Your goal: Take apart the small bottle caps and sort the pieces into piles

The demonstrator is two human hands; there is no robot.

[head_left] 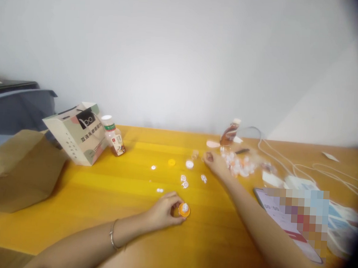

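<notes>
My left hand (164,210) rests on the yellow table (109,202), its fingers closed round a small orange ring-shaped piece (184,210) with a white bit in it. My right hand (216,163) reaches far across the table to a heap of small white and orange pieces (240,164); its fingers look pinched together, and what they hold is too small to make out. Loose small white pieces (185,181) and a yellow cap (171,162) lie between the two hands.
A printed paper bag (77,134) leans at the back left beside a white-capped bottle (114,136). A brown paper bag (18,169) lies at the left. A tilted brown bottle (229,133), white cables (288,157) and a phone (285,219) lie at the right.
</notes>
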